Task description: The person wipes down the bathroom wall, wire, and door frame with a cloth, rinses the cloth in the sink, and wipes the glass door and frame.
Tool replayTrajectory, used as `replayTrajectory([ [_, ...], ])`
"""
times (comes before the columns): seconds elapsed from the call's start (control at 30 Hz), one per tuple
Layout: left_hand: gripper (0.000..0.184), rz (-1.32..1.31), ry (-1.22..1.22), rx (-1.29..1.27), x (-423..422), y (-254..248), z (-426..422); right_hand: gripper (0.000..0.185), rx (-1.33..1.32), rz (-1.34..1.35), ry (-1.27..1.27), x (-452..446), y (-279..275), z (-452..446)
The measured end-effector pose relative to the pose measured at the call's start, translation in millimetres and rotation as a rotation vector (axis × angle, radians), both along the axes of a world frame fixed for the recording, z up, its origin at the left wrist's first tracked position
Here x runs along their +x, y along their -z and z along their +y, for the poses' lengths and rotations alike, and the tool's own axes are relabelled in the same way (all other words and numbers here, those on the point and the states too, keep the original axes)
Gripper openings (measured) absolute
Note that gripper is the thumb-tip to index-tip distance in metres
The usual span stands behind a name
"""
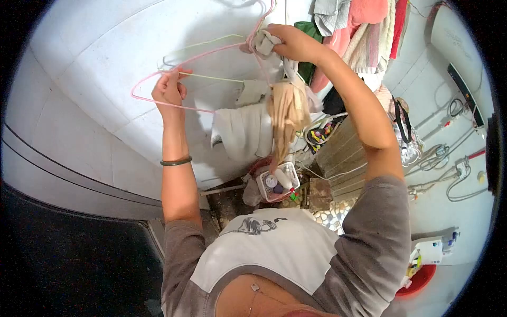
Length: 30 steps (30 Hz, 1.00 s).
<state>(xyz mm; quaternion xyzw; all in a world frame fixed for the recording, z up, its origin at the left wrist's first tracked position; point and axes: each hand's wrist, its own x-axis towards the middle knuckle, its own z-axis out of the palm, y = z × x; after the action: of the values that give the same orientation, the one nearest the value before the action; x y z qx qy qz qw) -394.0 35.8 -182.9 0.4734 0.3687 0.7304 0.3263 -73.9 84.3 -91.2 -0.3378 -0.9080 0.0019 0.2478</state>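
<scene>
My left hand [170,90] is raised at the left, its fingers closed on a thin pale green hanger [211,78] near its end, beside the looped end of a pink hanger [138,90]. Higher up and to the right, my right hand [288,43] grips a small bunched grey cloth [265,42] by the neck of the pink hanger. A light grey cloth [243,129] hangs below the hangers. Next to it hang beige stockings [289,108]. Part of my right fingers is hidden behind the cloth.
Towels, one of them pink [367,13], hang at the upper right. A white basket [272,197] with bottles stands on the floor below. A washboard-like ribbed panel [340,150], wall pipes and hoses, and a red basin [422,280] are on the right.
</scene>
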Motion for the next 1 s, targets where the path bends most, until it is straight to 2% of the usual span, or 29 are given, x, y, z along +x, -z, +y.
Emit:
replayTrajectory([
  [0.1,0.022,-0.021,-0.035,-0.020,1,-4,-5,0.047,0.193,-0.108,0.047,23,23,-4],
  [0.23,0.022,-0.051,-0.051,-0.067,-1,9,10,0.046,0.037,-0.268,0.114,58,45,-10],
  [0.33,0.022,-0.026,-0.028,-0.051,0,8,7,0.044,-0.024,-0.075,0.082,75,37,-12],
  [0.43,0.021,-0.043,-0.038,-0.051,2,11,7,0.041,0.063,0.295,-0.091,71,-2,-13],
  [0.57,0.024,-0.034,-0.034,-0.052,11,10,-3,0.042,0.498,0.567,-0.036,23,-62,-31],
  [0.67,0.026,-0.028,-0.047,-0.079,15,14,-3,0.045,0.609,0.555,0.087,-11,-84,-29],
  [0.77,0.027,0.037,-0.037,-0.145,10,16,-11,0.041,0.551,0.626,-0.131,-30,-92,-32],
  [0.8,0.029,0.084,-0.033,-0.171,9,10,-19,0.036,0.621,0.705,-0.100,-28,-91,-25],
  [0.87,0.037,0.154,0.004,-0.219,-7,7,-26,0.041,0.686,0.683,-0.162,-12,-82,-15],
  [0.9,0.036,0.227,-0.051,-0.253,-22,3,-32,0.045,0.720,0.673,-0.195,-12,-84,-20],
  [0.97,0.035,0.374,-0.168,-0.337,-60,-6,-45,0.036,0.788,0.678,-0.348,-28,-103,-50],
  [1.0,0.033,0.311,-0.372,-0.160,-86,-8,-44,0.034,0.826,0.656,-0.466,-42,-124,-82],
])
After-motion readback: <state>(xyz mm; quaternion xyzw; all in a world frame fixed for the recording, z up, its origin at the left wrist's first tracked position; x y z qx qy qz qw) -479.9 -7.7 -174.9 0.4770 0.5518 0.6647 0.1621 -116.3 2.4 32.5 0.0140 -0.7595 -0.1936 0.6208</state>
